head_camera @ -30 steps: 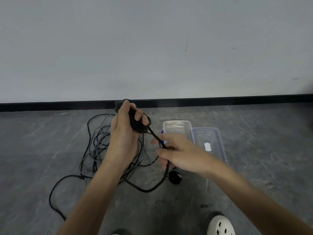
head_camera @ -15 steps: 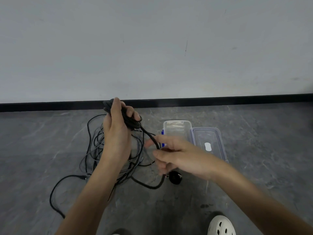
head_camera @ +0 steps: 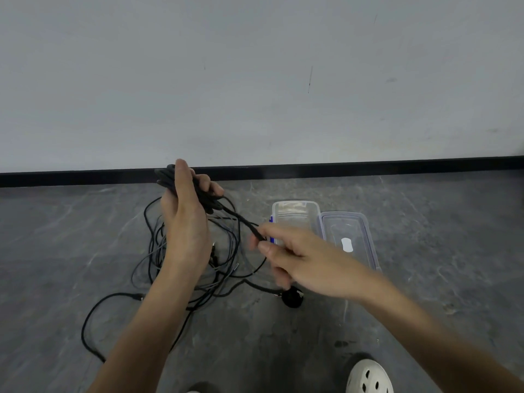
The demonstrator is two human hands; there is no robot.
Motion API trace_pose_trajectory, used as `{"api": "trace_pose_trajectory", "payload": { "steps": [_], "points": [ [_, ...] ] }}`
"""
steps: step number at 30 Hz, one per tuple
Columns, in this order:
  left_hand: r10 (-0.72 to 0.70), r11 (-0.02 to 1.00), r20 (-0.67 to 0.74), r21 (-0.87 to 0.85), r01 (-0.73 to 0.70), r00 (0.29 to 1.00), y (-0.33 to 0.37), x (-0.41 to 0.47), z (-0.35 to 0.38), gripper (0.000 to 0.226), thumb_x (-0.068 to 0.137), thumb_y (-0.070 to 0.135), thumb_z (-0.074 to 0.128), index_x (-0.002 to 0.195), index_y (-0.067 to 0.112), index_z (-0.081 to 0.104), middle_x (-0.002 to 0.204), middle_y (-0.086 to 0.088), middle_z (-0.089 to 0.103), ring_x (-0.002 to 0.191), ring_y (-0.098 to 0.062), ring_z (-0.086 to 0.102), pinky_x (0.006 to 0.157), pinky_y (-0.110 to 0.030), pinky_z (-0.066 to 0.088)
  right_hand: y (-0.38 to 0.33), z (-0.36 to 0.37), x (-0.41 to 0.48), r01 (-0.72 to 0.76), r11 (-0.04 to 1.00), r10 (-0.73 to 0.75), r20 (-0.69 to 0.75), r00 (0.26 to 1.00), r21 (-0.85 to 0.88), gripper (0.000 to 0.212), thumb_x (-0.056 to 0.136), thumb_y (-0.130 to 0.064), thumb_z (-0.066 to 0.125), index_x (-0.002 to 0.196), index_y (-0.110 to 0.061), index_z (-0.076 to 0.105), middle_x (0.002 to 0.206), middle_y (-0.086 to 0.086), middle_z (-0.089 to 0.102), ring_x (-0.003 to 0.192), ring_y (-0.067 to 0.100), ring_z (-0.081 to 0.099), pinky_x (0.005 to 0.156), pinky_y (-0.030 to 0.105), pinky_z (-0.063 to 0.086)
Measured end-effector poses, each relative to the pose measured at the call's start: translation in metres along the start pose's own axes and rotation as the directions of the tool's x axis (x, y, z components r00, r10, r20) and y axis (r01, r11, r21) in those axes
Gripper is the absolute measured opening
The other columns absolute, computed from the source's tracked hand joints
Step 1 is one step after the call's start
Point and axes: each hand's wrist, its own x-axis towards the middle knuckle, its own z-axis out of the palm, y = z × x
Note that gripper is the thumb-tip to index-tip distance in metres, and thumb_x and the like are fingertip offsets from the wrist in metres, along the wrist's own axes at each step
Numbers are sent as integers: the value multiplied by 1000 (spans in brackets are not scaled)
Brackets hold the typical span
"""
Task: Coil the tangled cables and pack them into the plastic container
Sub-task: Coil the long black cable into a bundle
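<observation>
Lying loose on grey floor at left: tangled cables [head_camera: 224, 273], thin strands trailing toward near edge. Left hand [head_camera: 185, 222] raised above pile, forearm upright, back of hand to camera, fingers curled tight round black coil [head_camera: 205, 198] of thicker cable. One strand runs down-right from coil to right hand [head_camera: 297, 259], which pinches it between thumb and forefinger; other fingers blurred, probably tucked. Black plug [head_camera: 292, 297] on floor beneath right hand. Plastic container [head_camera: 295, 214] open, beyond right hand; lid [head_camera: 348, 236] flat just beside it, on right.

1 left hand [head_camera: 185, 222], 1 right hand [head_camera: 306, 262], 1 container [head_camera: 295, 204], 1 lid [head_camera: 334, 225], 1 shoe [head_camera: 368, 375] — 1 cable tangle [head_camera: 224, 268].
</observation>
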Motion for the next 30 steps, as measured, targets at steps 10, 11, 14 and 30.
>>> {"api": "trace_pose_trajectory", "payload": {
  "steps": [10, 11, 14, 30],
  "points": [
    [-6, 838, 294, 524, -156, 956, -9, -6, -3, 54, 93, 57, 44, 59, 18, 57, 54, 3, 59, 52, -7, 55, 55, -12, 43, -12, 9, -5, 183, 960, -191, -21, 981, -213, 24, 103, -16, 39, 89, -3, 54, 59, 2, 48, 51, 14, 43, 52, 35, 36],
    [-68, 808, 354, 568, -157, 933, -8, -8, -2, 58, 88, 62, 43, 62, 12, 58, 53, 2, 58, 50, -7, 55, 52, -12, 42, -10, 7, -5, 196, 953, -210, -38, 977, -232, 23, 102, -14, 40, 90, -3, 56, 58, -2, 46, 52, 14, 43, 53, 34, 37],
    [-247, 788, 471, 607, -108, 847, -6, -13, 1, 68, 82, 65, 38, 74, 1, 60, 54, 4, 55, 51, -8, 51, 50, -13, 40, -7, 0, -3, 244, 921, -291, -119, 949, -304, 21, 100, -11, 45, 97, -4, 64, 62, -18, 45, 61, 2, 48, 59, 18, 39],
    [-495, 868, 772, 413, 276, 399, 2, -28, 8, 59, 81, 72, 53, 87, 13, 58, 59, 5, 41, 42, -6, 37, 51, -15, 37, 10, -33, 3, 292, 944, -329, -415, 848, -153, 23, 84, -27, 71, 72, -9, 66, 54, -7, 60, 48, 8, 50, 50, 22, 38]
  ]
}}
